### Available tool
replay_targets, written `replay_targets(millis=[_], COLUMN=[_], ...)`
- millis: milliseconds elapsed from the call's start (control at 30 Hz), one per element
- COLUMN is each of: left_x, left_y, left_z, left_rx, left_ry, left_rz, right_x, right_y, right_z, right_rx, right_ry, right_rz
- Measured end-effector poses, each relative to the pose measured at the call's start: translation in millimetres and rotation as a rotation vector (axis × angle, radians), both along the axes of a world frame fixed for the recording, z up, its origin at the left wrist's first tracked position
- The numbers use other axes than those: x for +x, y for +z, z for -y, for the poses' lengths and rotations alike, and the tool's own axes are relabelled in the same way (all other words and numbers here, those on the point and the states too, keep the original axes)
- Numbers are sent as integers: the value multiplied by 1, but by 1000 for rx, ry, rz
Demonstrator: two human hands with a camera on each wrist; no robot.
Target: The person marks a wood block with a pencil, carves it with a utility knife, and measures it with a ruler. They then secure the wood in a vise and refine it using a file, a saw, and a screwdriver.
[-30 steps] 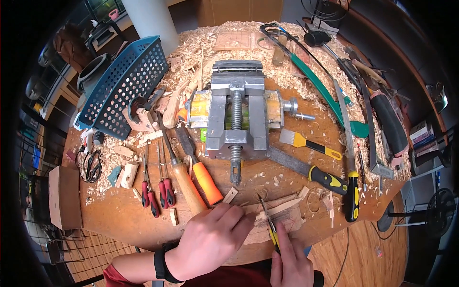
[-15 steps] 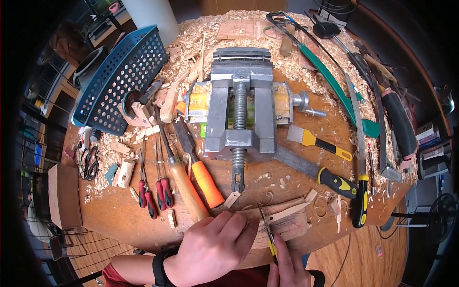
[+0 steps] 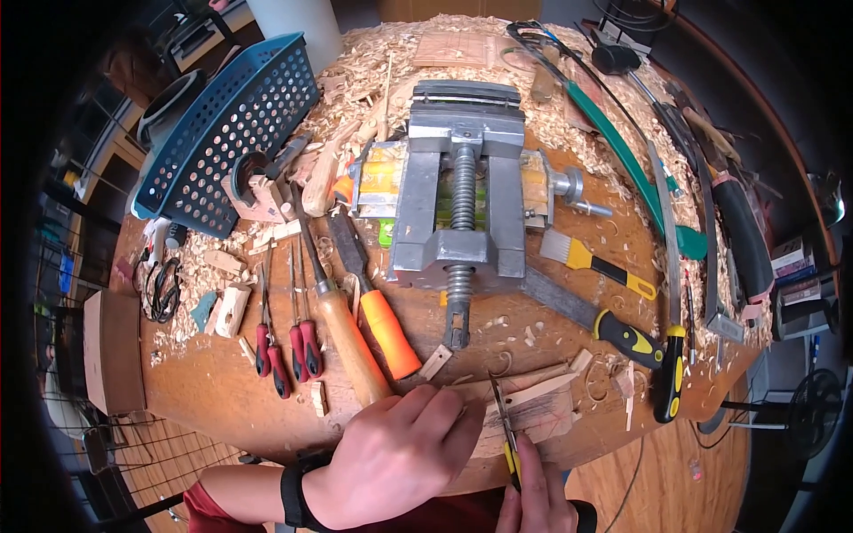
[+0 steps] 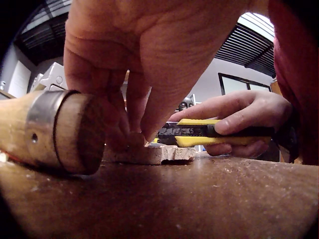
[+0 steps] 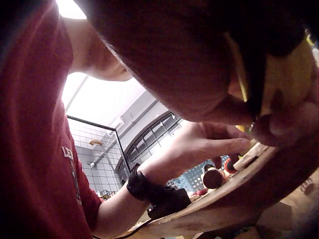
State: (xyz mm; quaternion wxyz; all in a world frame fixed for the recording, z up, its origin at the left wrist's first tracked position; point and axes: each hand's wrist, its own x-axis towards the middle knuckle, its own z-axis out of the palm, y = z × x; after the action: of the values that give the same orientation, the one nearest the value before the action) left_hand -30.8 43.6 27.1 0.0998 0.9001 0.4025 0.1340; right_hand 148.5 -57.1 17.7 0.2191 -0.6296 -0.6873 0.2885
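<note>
My right hand (image 3: 538,497) grips a yellow and black utility knife (image 4: 192,132), its blade extended and pointing away from me over a flat wooden board (image 3: 546,413) in the head view. To its left, my left hand (image 3: 400,457) bends over the board's left end. Its fingertips pinch down at a small piece of wood (image 4: 137,139), mostly hidden behind the fingers, in the left wrist view. The board's rough end shows low on the table there. A thin wood strip (image 3: 538,388) lies across the board's far side.
A grey metal vise (image 3: 462,195) stands mid-table. Left of it lie a wooden-handled chisel (image 3: 351,342), an orange-handled tool (image 3: 389,333) and several red-handled tools (image 3: 306,351). To the right are a brush (image 3: 600,265), a rasp (image 3: 613,329) and saws. Shavings surround a blue basket (image 3: 240,133).
The head view has shifted, so the table items appear higher and then further right. Both hands keep their holds, with the knife still over the board.
</note>
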Motion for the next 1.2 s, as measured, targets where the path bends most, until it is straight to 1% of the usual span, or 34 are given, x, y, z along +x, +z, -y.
replay_targets(millis=[233, 333, 433, 533, 600, 633, 800, 833, 933, 1000, 1033, 1100, 1133, 1200], left_x=[0, 1, 2, -1, -1, 0, 0, 0, 0, -1, -1, -1, -1, -1], left_y=[1, 1, 1, -2, -1, -1, -2, -2, -4, -10, -10, -10, -9, -10], left_z=[1, 0, -1, 1, 0, 0, 0, 0, -1, -3, -3, -3, -3, -3], left_rx=[-10, -18, 49, -12, -12, -12, -2, -2, 1, 68, 66, 63, 60, 34], left_ry=[15, 14, 12, 14, 19, 21, 22, 19, 25, -4, -4, 4, 4, 16], left_rz=[-6, -16, 53, 22, 9, 11, 4, 5, 3, 74, 76, 77, 79, 85], right_x=[-2, -2, -2, -3, -4, -4, -12, -13, -19, -21, -20, -18, -18, -18], right_y=[4, 6, 13, 14, 12, 13, 22, 22, 20, 20, 18, 12, 12, 14], right_z=[0, -2, -4, -5, -7, -7, -5, -4, -4, -4, -4, -4, -4, -3], right_rx=[-27, 25, 13, 12, 131, 131, 51, 50, 110, 128, 127, 199, 196, 164], right_ry=[-13, -21, -16, -16, -27, -26, -38, -40, -59, -59, -58, -19, -18, -33], right_rz=[9, 39, 94, 141, 140, 141, 342, 344, 348, 410, 412, 474, 476, 407])
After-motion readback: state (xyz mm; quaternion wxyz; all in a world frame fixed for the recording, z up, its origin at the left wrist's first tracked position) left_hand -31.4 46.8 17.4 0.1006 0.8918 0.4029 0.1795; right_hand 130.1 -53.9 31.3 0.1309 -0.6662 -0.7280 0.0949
